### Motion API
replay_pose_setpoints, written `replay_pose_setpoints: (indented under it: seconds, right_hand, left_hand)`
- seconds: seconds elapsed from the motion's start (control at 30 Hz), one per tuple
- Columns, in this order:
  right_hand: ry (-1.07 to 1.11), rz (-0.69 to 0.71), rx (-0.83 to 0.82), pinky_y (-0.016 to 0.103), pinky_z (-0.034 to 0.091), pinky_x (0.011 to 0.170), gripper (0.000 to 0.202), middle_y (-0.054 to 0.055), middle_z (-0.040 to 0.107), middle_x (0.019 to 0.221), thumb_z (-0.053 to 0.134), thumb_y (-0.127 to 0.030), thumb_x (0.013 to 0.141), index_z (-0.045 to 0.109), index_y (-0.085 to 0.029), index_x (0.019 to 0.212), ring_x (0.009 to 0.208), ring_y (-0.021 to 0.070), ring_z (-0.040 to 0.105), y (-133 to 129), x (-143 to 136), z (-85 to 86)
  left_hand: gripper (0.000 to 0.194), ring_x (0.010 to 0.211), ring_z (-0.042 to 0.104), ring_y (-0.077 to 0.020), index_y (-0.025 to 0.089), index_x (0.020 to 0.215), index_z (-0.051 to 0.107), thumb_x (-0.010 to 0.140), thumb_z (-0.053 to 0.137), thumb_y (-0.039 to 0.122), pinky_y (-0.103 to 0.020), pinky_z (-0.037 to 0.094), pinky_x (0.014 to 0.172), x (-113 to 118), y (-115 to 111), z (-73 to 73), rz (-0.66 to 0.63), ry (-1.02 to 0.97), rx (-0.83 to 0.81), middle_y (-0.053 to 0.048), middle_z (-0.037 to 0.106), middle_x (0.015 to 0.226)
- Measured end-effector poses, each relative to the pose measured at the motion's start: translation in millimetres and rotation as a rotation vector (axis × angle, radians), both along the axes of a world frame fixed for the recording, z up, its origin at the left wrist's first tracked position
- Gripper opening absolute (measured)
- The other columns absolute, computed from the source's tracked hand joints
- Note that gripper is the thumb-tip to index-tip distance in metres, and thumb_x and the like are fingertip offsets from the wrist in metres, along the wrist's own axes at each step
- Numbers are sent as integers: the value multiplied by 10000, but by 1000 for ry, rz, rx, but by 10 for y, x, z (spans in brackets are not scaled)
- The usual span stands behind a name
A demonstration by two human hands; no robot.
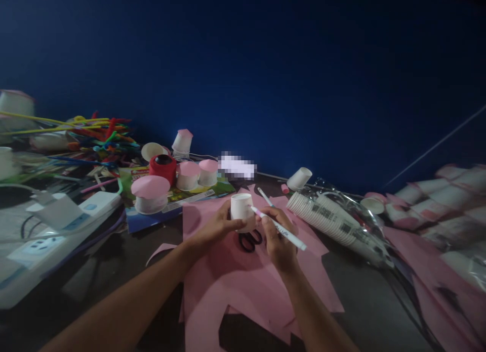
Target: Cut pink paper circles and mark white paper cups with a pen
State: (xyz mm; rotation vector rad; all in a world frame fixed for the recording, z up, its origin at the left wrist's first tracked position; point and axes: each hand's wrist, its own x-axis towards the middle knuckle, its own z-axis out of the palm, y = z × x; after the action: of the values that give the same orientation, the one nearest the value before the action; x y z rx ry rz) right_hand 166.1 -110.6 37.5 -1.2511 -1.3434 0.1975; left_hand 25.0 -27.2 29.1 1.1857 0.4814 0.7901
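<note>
A small white paper cup (pixel 242 206) is upside down in my left hand (pixel 224 221), whose thumb lies across its near side. My right hand (pixel 279 238) grips a white marker (pixel 286 234) between thumb and fingers, its tip at the right side of the cup. Just below the cup, the black handles of scissors (pixel 247 242) show on pink paper (pixel 212 276). Behind my right hand, a second pen (pixel 265 196) lies on the paper, partly hidden.
Pink-topped cups (pixel 150 194) and a red round object (pixel 162 169) stand at left, near a power strip (pixel 41 246) and colourful pipe cleaners (pixel 102 134). At right lie a bagged stack of cups (pixel 326 218) and a tipped cup (pixel 299 178).
</note>
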Motion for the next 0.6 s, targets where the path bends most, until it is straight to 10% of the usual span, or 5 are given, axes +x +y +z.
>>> replay_pose_setpoints:
  seconds: [0.6]
  right_hand:
    - [161, -3, 3, 308, 524, 696, 174, 29, 659, 831, 506, -317, 896, 610, -197, 967, 789, 173, 636, 27, 40, -45]
  left_hand:
    - [650, 1101, 543, -276, 194, 1271, 486, 664, 718, 198, -366, 438, 892, -20, -19, 23, -32, 18, 9, -79, 604, 1176]
